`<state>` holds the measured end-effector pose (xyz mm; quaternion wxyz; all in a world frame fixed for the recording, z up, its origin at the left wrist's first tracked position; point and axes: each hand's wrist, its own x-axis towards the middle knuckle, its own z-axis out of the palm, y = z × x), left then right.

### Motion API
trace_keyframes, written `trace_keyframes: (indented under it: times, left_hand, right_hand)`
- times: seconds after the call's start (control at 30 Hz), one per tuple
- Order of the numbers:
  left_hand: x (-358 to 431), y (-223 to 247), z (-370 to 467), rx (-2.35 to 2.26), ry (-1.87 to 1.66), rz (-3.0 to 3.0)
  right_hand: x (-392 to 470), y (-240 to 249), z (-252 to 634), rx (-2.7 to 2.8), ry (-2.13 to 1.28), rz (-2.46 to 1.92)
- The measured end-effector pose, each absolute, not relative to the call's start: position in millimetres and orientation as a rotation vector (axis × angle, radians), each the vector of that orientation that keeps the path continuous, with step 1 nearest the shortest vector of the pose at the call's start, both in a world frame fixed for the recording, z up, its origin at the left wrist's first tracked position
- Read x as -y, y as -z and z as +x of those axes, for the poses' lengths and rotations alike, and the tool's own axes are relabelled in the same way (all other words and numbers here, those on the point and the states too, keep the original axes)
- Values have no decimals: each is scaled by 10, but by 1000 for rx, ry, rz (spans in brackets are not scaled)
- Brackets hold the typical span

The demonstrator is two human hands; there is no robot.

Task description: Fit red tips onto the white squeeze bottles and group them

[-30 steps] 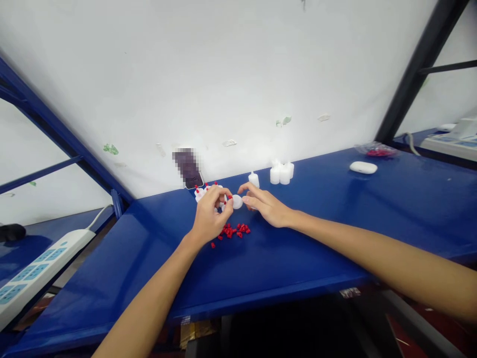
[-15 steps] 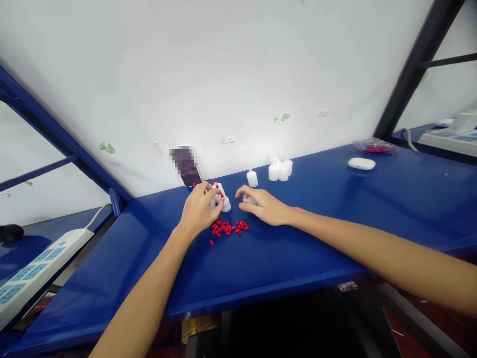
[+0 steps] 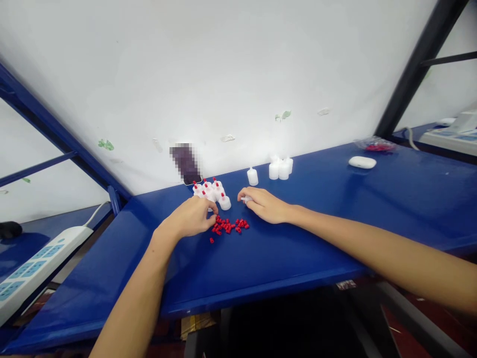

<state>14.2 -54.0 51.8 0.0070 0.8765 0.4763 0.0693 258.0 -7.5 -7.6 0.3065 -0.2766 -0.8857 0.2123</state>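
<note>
My right hand is closed round a small white squeeze bottle. Its thin nozzle points left, and the fingers cover most of the body. My left hand is at the left edge of a loose pile of small red caps. Thumb and index finger are curved, with a small gap between their tips beside the nearest caps. Just beyond that hand, several white bottles with red caps on their nozzles stand upright in a group, partly hidden by its fingers.
One uncapped white bottle stands near the wall, with several more to its right. A phone leans on the wall. A white case and a plastic bag with red contents lie at right on the blue table.
My left hand has drawn back from the capped bottles, down and left to the red caps, uncovering those bottles. My right hand has barely moved; the bottle's nozzle now shows more clearly.
</note>
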Motion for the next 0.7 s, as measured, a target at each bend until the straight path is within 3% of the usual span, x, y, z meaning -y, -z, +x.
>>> trace_keyframes:
  times: [0.43,0.7]
  left_hand:
    - [489,-405,190,-1536,-136,2780]
    - [583,-363,539,-1259,-856,2817]
  right_hand:
    - [95,58,2576,2409,-520,-785]
    - [129,46,2564,2347,-507,-643]
